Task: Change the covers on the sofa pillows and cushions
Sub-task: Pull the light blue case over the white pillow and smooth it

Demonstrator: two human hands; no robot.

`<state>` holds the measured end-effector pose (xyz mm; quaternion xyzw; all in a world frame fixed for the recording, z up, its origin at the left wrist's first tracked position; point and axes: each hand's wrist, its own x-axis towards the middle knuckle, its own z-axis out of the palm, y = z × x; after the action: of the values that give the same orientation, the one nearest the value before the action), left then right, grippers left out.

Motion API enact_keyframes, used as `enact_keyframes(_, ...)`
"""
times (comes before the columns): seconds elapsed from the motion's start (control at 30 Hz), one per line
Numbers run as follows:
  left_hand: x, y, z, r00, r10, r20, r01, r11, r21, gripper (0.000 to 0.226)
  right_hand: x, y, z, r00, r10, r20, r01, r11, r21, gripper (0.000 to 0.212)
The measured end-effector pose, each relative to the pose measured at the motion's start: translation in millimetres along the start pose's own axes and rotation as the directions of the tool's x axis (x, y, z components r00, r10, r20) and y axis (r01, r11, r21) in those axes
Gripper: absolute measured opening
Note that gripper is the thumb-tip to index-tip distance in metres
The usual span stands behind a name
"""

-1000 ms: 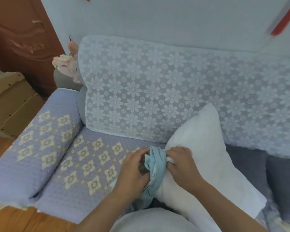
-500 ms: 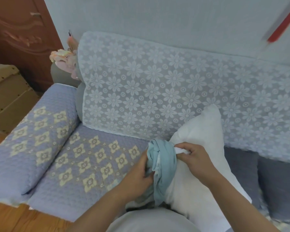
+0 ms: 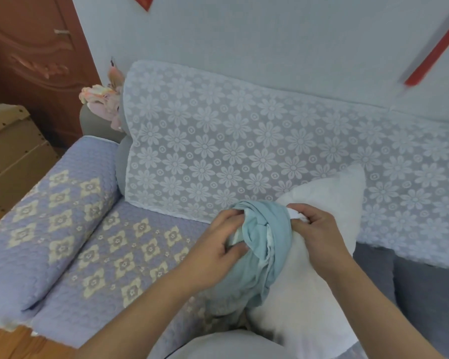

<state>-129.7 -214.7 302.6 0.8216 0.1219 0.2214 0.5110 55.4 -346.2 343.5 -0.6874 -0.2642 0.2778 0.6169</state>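
A white bare pillow [image 3: 324, 203] stands tilted on the sofa seat, leaning toward the backrest. A bunched light-blue pillow cover [image 3: 266, 244] is wrapped over its left corner. My left hand [image 3: 218, 244] grips the gathered blue cloth from the left, thumb on top. My right hand [image 3: 319, 231] pinches the cover's edge together with the white pillow corner. The pillow's lower part runs down between my forearms and is partly hidden by them.
The seat [image 3: 130, 255] and the left armrest [image 3: 49, 216] wear a lilac quilted cover with cream flowers. White flower lace [image 3: 218, 151] drapes the backrest. A dark grey cushion [image 3: 412, 294] lies at right. Pink flowers [image 3: 101, 99], a wooden door [image 3: 36, 60] and a cardboard box [image 3: 11, 156] stand at left.
The bunch of blue cover has grown and slid further over the pillow corner. My right hand moved up and right along the pillow; the view shifted slightly.
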Motion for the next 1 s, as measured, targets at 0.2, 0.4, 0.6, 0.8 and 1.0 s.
enact_keyframes(0.2, 36.5, 13.8, 7.9, 0.990, 0.075, 0.120, -0.097, 0.977, 0.188, 0.054, 0.2, 1.7, -3.8, 0.999, 0.015, 0.040, -0.017, 0.999, 0.044, 0.037)
enact_keyframes(0.4, 46.1, 14.8, 33.3, 0.980, -0.117, 0.162, 0.089, 0.982, 0.170, 0.076, -6.1, 4.4, -10.8, 0.997, 0.033, 0.071, -0.034, 0.999, 0.009, 0.028)
enact_keyframes(0.6, 46.9, 18.4, 47.7, 0.997, 0.070, 0.037, -0.076, 0.974, 0.215, 0.060, -12.2, 5.8, -25.0, 0.988, 0.075, 0.131, -0.067, 0.996, -0.066, 0.029)
enact_keyframes(0.8, 26.1, 21.1, 50.4, 0.977, 0.214, 0.022, -0.215, 0.960, 0.178, 0.049, -3.0, -32.0, -37.4, 0.848, 0.455, 0.273, -0.377, 0.879, -0.294, 0.053)
enact_keyframes(1.0, 2.5, 11.2, 32.0, 0.953, 0.301, -0.035, -0.278, 0.916, 0.289, 0.062, 36.3, -30.9, -76.6, 0.898, 0.163, -0.409, -0.361, 0.804, -0.472, 0.039)
